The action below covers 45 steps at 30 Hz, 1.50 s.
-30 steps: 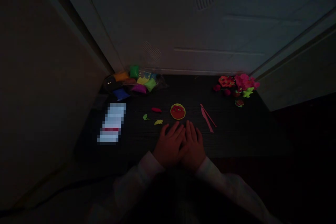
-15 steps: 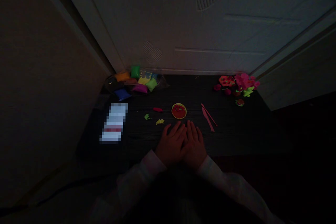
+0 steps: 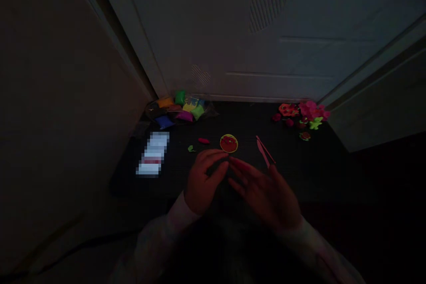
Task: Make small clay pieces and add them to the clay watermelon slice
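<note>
My left hand [image 3: 202, 179] hovers low over the dark table [image 3: 299, 164] with its fingers curled and thumb and forefinger tips close together. It covers the spot where a small yellow clay bit lay. My right hand [image 3: 262, 191] is raised beside it, fingers stretched and apart, holding nothing. Just beyond the fingertips lies a round red clay disc with a yellow rim [image 3: 228, 143]. A red clay lump [image 3: 203, 141] and a green bit [image 3: 191, 148] lie to the left of the disc. Pink modelling tools [image 3: 264, 151] lie to its right.
The room is very dark. Several bags of coloured clay [image 3: 181, 110] are heaped at the table's back left, and finished pink, red and green clay shapes [image 3: 304, 113] sit at the back right. A blurred white card [image 3: 153, 154] lies at the left. A pale door [image 3: 253, 31] stands behind the table.
Both hands lay flat, side by side on the table; now they are lifted and apart. The left has curled over the yellow bit, the right has swung out to the right.
</note>
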### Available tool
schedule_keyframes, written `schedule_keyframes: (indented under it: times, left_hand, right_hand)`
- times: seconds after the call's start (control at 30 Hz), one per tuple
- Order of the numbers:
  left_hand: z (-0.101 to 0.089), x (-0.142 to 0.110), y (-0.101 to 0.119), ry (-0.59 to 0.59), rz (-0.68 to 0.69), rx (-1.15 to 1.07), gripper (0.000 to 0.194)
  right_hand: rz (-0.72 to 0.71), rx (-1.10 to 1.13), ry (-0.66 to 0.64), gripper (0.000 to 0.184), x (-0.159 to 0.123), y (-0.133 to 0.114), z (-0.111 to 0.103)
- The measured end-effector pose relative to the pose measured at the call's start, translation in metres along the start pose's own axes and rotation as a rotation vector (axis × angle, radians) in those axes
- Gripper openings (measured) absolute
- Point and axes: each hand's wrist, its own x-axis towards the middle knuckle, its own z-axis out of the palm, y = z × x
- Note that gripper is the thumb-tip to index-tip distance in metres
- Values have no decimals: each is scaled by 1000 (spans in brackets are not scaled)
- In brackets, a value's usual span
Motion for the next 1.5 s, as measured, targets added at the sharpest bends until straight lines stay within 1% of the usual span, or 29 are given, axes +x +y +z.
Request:
schedule_keyframes:
  times: [0.07,0.13,0.3,0.4,0.5,0.6,0.67,0.7,0.77,0.87,0.93,1.0,1.03,1.1,1.17,1.3,1.4,1.5]
  left_hand:
    - [-2,1,11,-28,26,-9,19]
    - [-3,1,17,-41,66,8,18]
    - [-4,4,19,-16,196,99,16]
    - [-4,5,18,-26,251,167,13]
    - [-5,6,16,-44,271,224,11]
    - [-6,7,16,-65,280,226,9]
    - [-6,7,16,-81,289,204,8]
    - [-6,7,16,-85,302,198,8]
    - [-6,5,17,-85,340,225,9]
    - [-5,1,15,-56,451,360,10]
    - [-2,-3,11,-46,538,458,11]
    - [2,-6,2,-51,595,526,11]
    - [5,-7,-3,-56,599,550,10]
    - [13,-9,-15,-53,578,591,9]
    - [21,-9,-26,-63,524,638,10]
    - [35,-12,-38,-94,411,714,12]
    - [41,-17,-41,-180,392,735,13]
    - [40,-23,-42,-255,383,721,15]
  right_hand:
    - [52,131,-33,54,-3,-4,6]
    - [78,193,-61,54,-4,-5,9]
    - [96,223,-73,50,-7,-4,8]
    - [76,117,-56,51,-6,-2,6]
    - [32,-86,-47,58,-5,-1,3]
    - [-9,-315,-8,64,-4,0,2]
    - [-40,-414,1,64,-4,-1,1]
    - [-57,-420,1,61,-4,-1,0]
    - [-86,-350,27,48,-2,1,-1]
    - [-63,-233,161,32,2,5,-6]
    - [-37,-266,251,30,6,8,-11]
    - [-62,-378,332,34,11,9,-18]
    - [-95,-447,369,35,12,10,-22]
    - [-159,-580,430,36,15,10,-31]
    - [-184,-682,456,36,16,11,-41]
    - [-202,-886,437,31,13,16,-56]
    - [-295,-1139,411,27,12,21,-62]
    - [-411,-1389,350,25,13,25,-66]
